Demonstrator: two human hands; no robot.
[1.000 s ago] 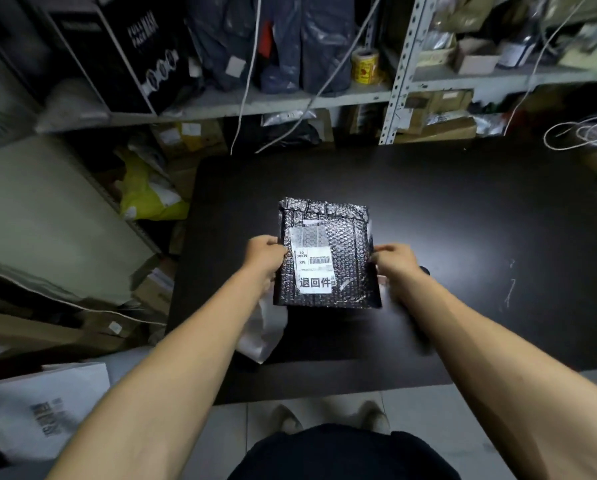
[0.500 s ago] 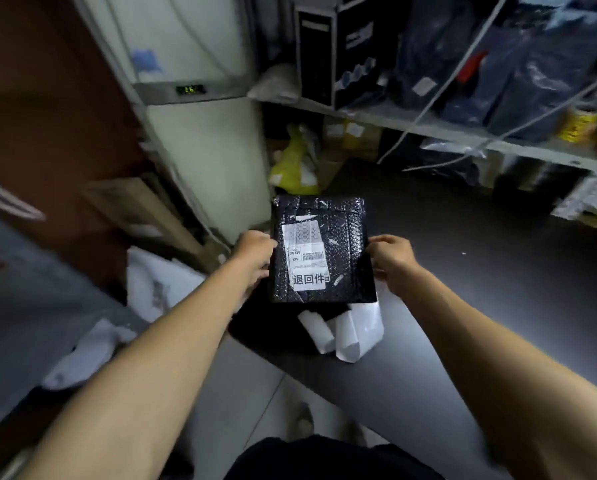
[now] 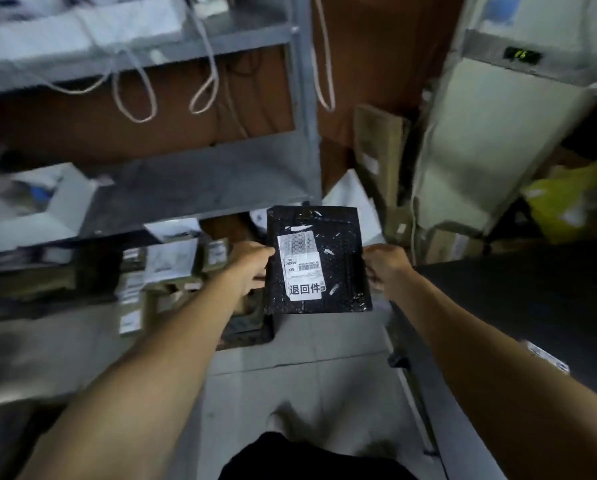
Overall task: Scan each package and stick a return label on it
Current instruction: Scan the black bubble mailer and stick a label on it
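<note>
A black bubble-wrap package (image 3: 338, 237) hangs in the air in front of me, held by both sides. On its face sits a white shipping label with a barcode, and below it a white return label (image 3: 304, 289) printed with three black characters. My left hand (image 3: 252, 268) grips the package's left edge and my right hand (image 3: 385, 268) grips its right edge. The package is over the floor, left of the black table (image 3: 518, 299).
A grey metal shelf unit (image 3: 193, 188) with white parcels and hanging cords stands ahead left. Several small boxes (image 3: 165, 268) lie piled under it. A dark crate (image 3: 248, 327) sits on the floor below the package. A white cabinet (image 3: 491, 133) and cardboard stand at right.
I have turned left, away from the table, carrying the package in both hands. It has gone from above the table to above the floor by the shelf unit.
</note>
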